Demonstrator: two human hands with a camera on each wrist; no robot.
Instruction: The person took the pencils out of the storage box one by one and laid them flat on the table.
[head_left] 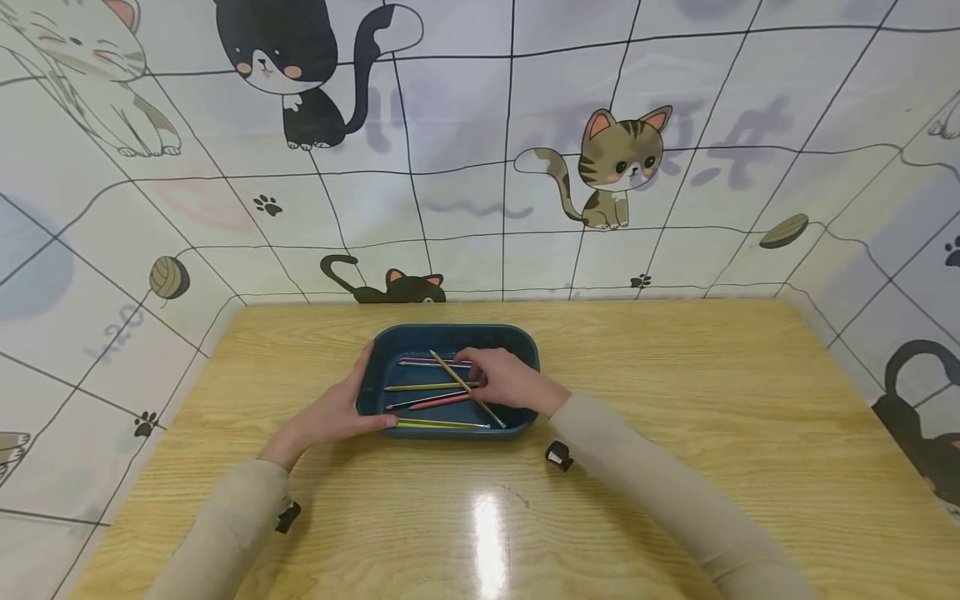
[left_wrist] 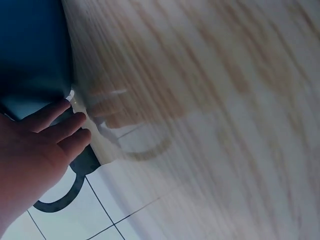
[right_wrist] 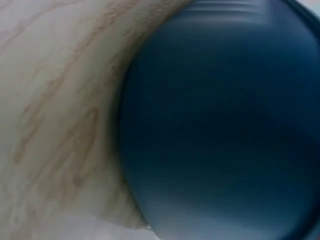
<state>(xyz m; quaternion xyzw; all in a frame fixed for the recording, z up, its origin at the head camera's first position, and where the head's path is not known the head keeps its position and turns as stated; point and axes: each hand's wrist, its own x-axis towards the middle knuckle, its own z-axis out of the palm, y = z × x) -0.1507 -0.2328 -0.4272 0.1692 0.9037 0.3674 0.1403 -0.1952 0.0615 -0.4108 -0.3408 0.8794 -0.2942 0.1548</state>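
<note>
A dark blue plastic tray [head_left: 450, 335] with rounded corners stands on the table and holds several pencils. My left hand [head_left: 337, 412] grips its left end, thumb at the front corner and fingers along the outer side; in the left wrist view those fingers [left_wrist: 75, 142] lie against the wall. Inside the tray, my right hand [head_left: 504, 379] has curled fingers and pinches a gold pencil [head_left: 447, 368] that slants across the others. Beneath it are a yellow pencil [head_left: 420, 387], a red pencil [head_left: 438, 402] and a yellow-green pencil [head_left: 438, 424]. The tray wall [right_wrist: 215, 125] fills most of the right wrist view.
The wood-grain table [head_left: 660, 392] reaches back to a wall covering [head_left: 465, 192] printed with cats and grid lines, which also runs along both sides. Small black pieces hang by the sleeves, one at the right wrist [head_left: 558, 456] and one at the left [head_left: 287, 517].
</note>
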